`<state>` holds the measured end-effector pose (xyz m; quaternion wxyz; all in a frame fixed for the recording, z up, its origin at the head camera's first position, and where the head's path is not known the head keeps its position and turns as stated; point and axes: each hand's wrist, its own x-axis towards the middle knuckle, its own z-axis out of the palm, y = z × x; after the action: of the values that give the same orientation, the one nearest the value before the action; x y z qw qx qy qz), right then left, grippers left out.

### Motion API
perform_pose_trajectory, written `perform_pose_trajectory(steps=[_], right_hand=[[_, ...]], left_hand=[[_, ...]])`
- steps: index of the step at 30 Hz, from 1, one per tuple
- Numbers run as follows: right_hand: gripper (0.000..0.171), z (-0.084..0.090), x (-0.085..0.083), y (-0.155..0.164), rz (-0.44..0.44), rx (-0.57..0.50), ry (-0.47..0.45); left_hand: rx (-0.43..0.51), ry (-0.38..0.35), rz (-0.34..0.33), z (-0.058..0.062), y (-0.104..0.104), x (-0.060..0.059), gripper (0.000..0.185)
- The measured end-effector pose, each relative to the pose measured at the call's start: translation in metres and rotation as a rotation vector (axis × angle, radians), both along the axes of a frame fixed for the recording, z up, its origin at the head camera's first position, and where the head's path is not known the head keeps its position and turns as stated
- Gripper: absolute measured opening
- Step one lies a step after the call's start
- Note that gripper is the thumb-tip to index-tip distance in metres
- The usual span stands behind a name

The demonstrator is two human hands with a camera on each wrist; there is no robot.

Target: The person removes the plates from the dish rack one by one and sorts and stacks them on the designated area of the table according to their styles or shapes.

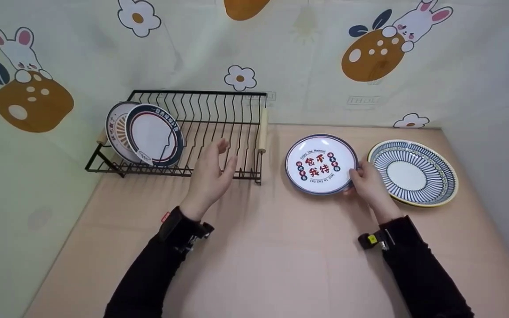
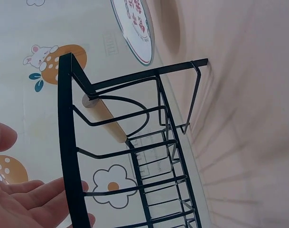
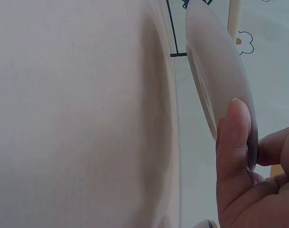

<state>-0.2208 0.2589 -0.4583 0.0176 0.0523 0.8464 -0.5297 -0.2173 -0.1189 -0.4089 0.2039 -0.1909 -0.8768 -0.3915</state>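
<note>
Our two black sleeves come up from the near edge of the bench (image 1: 281,265), a wrist camera strapped on each. Our right hand (image 1: 369,185) pinches the near right rim of the white plate with red characters (image 1: 320,164), thumb on top and fingers curled beneath; the right wrist view shows that rim tipped up off the bench, which is probably why the grip sits at the edge rather than over the face. This plate lies in the middle of the bench, between the dish rack (image 1: 201,132) and a blue-striped plate with a yellow rim (image 1: 413,173), which rests flat just beside our right hand.

Our left hand (image 1: 210,174) hangs in the air in front of the rack, fingers apart and relaxed, palm turned toward the right, holding nothing. It seems to stand ready near the free slots. Two plates (image 1: 150,132) already stand upright at the left end of the black wire rack, leaning in its slots, with the remaining slots bare. One wooden handle (image 1: 263,130) closes the rack's right end.
</note>
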Motion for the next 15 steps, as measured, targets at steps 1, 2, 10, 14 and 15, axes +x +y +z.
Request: perform_pose_trajectory(steps=[1, 2, 10, 14, 15], right_hand=[[0.036, -0.0005, -0.0003, 0.0001, -0.001, -0.006, -0.009], [0.035, -0.0011, -0.0006, 0.0002, -0.002, -0.014, -0.016], [0.036, -0.0062, -0.0037, 0.0005, 0.008, -0.030, -0.053], [0.039, -0.0087, -0.0048, -0.0002, 0.006, -0.061, -0.071], [0.039, -0.0090, -0.0048, -0.0005, 0.002, -0.067, -0.077]], left_hand=[[0.000, 0.000, 0.000, 0.0000, 0.0001, -0.0003, 0.050], [-0.003, -0.001, 0.001, -0.0001, 0.0002, -0.0005, 0.050], [-0.008, 0.015, -0.003, -0.0009, -0.0005, -0.0009, 0.049], [-0.006, 0.019, -0.008, -0.0015, -0.0010, -0.0008, 0.048], [-0.006, 0.017, -0.009, -0.0013, -0.0011, -0.0007, 0.048]])
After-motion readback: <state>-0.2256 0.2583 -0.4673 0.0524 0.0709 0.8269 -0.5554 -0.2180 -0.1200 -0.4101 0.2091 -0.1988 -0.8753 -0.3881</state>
